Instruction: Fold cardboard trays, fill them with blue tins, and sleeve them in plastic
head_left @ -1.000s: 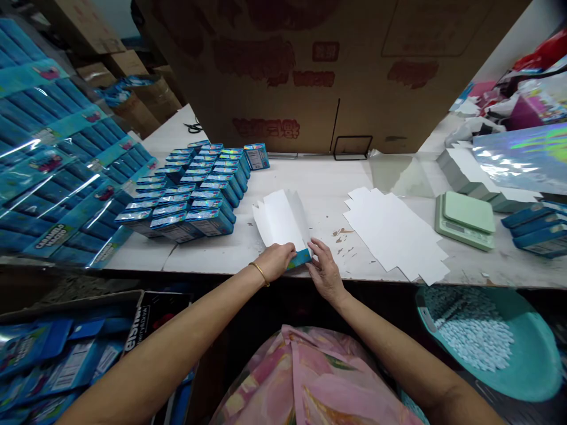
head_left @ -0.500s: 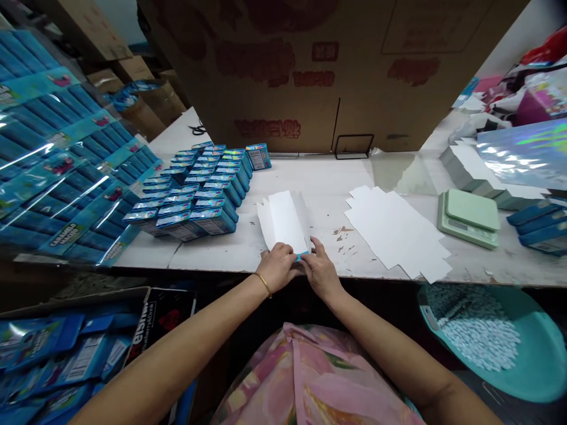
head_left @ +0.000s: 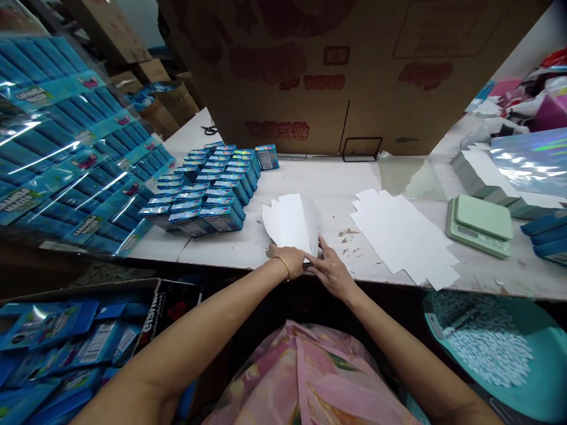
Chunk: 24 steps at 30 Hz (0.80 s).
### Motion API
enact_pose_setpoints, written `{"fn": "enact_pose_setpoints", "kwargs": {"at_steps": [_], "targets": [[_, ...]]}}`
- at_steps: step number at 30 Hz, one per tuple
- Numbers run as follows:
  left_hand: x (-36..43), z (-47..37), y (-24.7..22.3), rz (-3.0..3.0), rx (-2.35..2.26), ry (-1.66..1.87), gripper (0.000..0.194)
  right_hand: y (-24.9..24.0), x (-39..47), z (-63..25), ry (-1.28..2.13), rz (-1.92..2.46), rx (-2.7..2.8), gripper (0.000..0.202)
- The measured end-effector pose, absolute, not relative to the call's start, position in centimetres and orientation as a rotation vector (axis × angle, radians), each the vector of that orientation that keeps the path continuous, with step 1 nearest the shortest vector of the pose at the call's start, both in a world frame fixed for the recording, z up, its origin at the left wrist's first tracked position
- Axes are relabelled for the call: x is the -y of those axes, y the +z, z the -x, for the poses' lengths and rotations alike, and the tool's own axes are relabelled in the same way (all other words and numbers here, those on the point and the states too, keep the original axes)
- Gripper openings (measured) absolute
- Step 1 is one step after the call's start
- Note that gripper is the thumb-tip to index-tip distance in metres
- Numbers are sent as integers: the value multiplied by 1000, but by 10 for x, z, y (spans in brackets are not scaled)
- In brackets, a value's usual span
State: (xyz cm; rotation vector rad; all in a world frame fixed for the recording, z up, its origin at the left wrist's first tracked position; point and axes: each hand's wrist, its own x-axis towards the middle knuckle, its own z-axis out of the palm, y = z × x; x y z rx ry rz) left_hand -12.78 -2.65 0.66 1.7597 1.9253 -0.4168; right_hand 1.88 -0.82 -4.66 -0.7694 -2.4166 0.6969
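Observation:
A partly folded white card box (head_left: 294,221) lies near the table's front edge, its plain inner side up and its side panels raised. My left hand (head_left: 289,260), with a gold bangle at the wrist, is closed over the box's near end; its fingertips are partly hidden. At the near right corner, my right hand (head_left: 331,270) grips the card, thumb at the front edge and a finger along the right side. To the right lies a fanned pile of flat white card blanks (head_left: 405,236). Filled blue boxes (head_left: 221,215) stand in rows to the left.
A large carton (head_left: 310,106) stands behind the table. At right are a green scale (head_left: 481,224) and, below the table, a teal basin (head_left: 543,354) of small wrapped pieces. Packed blue trays (head_left: 84,159) stack at left, above a carton of blue packages (head_left: 88,348).
The blue edge at the box's near end has gone from sight. My left hand has turned inward across that end, and my right fingers have stretched out more. The view has shifted slightly left.

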Motion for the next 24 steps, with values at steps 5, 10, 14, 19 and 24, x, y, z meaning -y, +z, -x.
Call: {"fn": "enact_pose_setpoints", "kwargs": {"at_steps": [5,10,14,19,24], "targets": [[29,126,8,-1732,-1904,-451,22,-46,12,-22,774,695,2456,40],[43,138,18,-1798,-1784,-304,33,-28,9,-31,813,644,2429,32],[56,175,28,-1962,-1826,184,28,0,-1,-28,620,736,2317,30],[42,217,27,-1858,-2192,631,43,12,6,16,396,697,2809,19],[13,239,6,-1447,-2389,642,67,-15,34,34,39,569,3137,14]]}}
